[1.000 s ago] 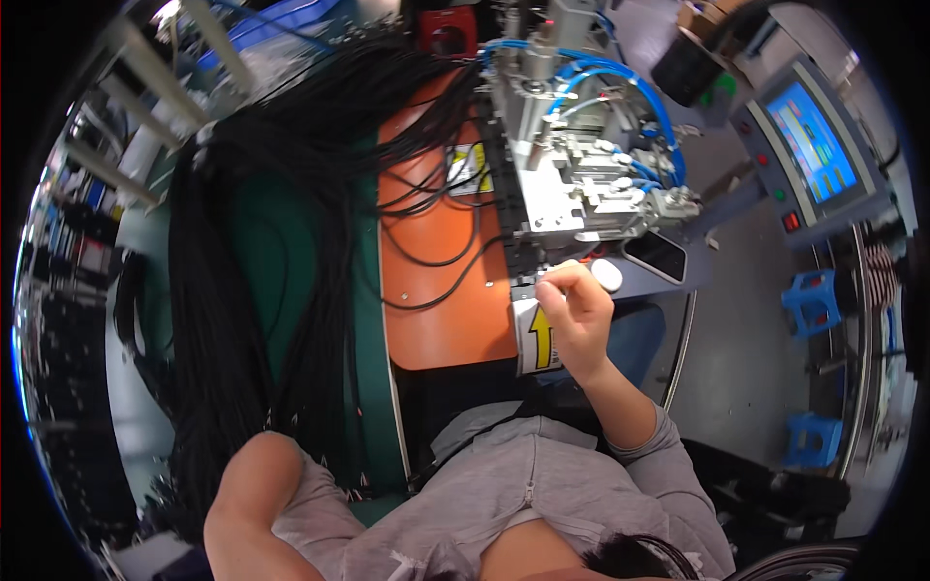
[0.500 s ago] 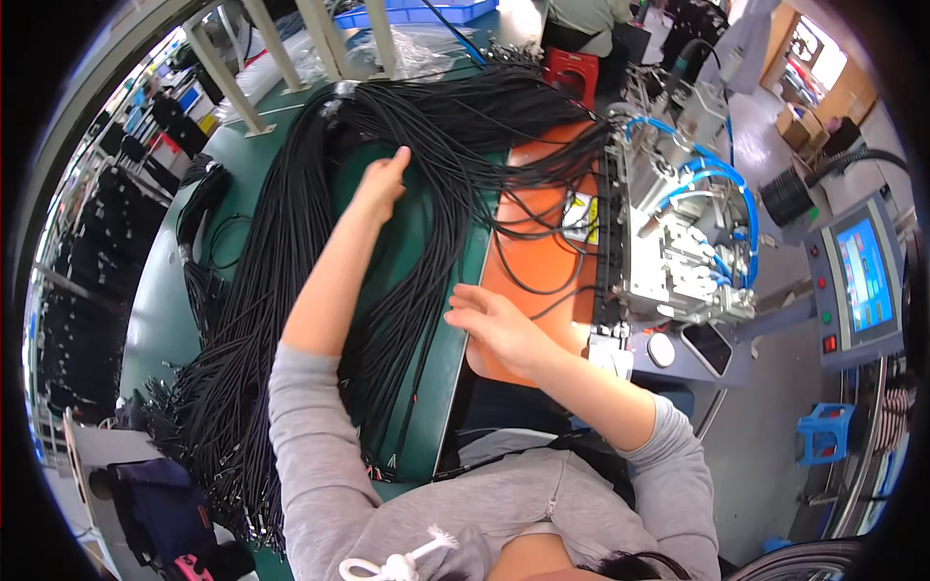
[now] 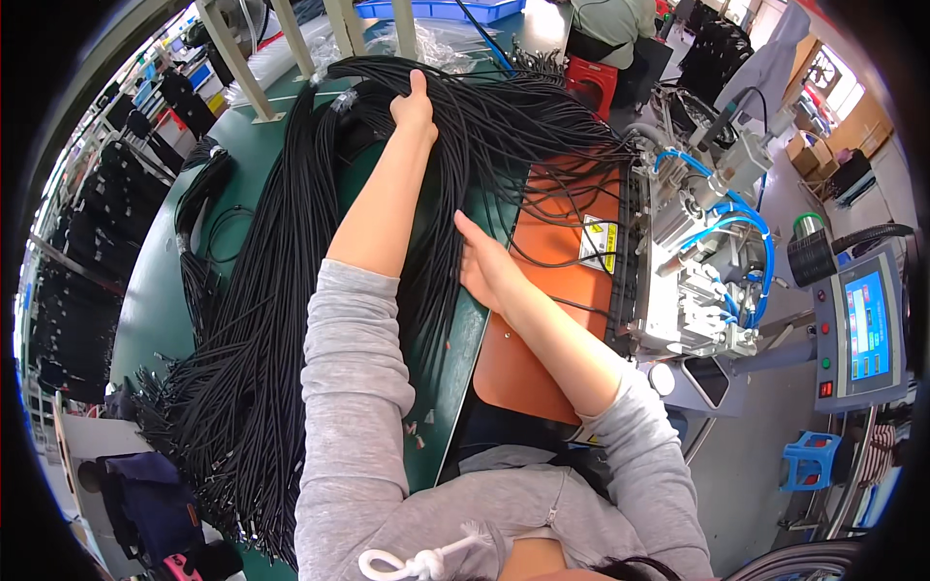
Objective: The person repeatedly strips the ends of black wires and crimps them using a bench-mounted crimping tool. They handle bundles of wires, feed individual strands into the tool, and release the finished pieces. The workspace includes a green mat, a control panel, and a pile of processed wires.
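A thick bundle of long, thin black cables (image 3: 455,145) arches over the green tabletop and hangs down toward me. My left hand (image 3: 415,114) is closed on the upper part of this bundle, its thumb pointing up and its fingers mostly hidden among the cables. Lower down, my right hand (image 3: 492,276) rests its palm side against the right edge of the hanging strands. Its thumb is stretched up, apart from the fingers, and some fingertips are hidden by the cables. More black cables (image 3: 257,339) lie to the left, with bare or metal ends near the front.
An orange board (image 3: 528,363) lies at the right under loose cable ends, beside a metal machine (image 3: 678,261) with blue air tubes. A control panel (image 3: 865,324) and a phone (image 3: 705,380) are farther right. White posts (image 3: 237,63) stand at the back left; a person (image 3: 610,29) sits behind.
My left hand has moved farther away, and the bundle's top has shifted up with it. My right hand has risen from beside the cables to rest against them.
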